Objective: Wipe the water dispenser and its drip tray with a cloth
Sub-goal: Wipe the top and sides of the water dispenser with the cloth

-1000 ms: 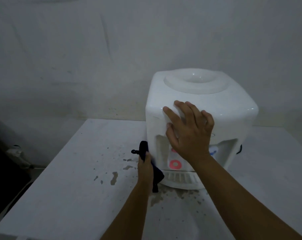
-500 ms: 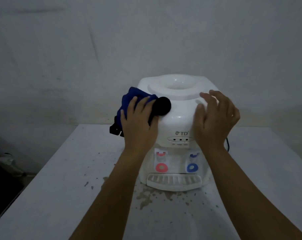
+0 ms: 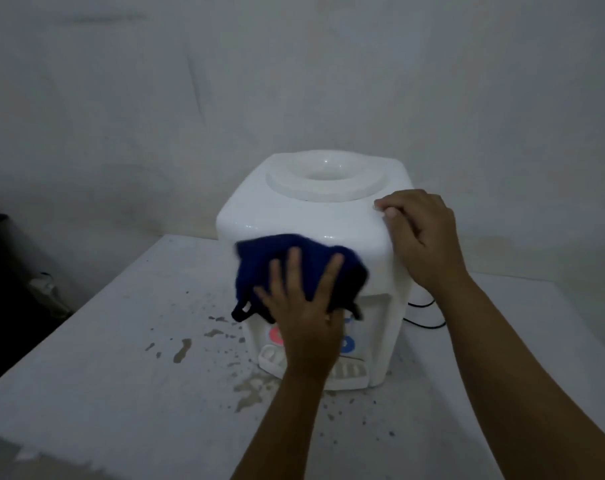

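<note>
A white tabletop water dispenser (image 3: pixel 304 209) stands on a white table, turned a little to the left. My left hand (image 3: pixel 302 313) presses a dark blue cloth (image 3: pixel 259 261) flat against the dispenser's front face, fingers spread over it. My right hand (image 3: pixel 422 237) grips the dispenser's upper right corner. The red tap (image 3: pixel 275 336) and blue tap (image 3: pixel 347 344) are partly hidden by my left hand. The white slotted drip tray (image 3: pixel 349 374) shows below my left wrist.
The white table (image 3: pixel 103 375) has brown stains and wet patches (image 3: pixel 183 349) left of and in front of the dispenser. A black power cord (image 3: pixel 422 315) trails behind on the right. A grey wall stands close behind. Dark objects sit off the table's left edge.
My left hand has carried the cloth from the dispenser's upper left corner down onto its front face. The dispenser has turned left, and my right hand shifted to its upper right corner.
</note>
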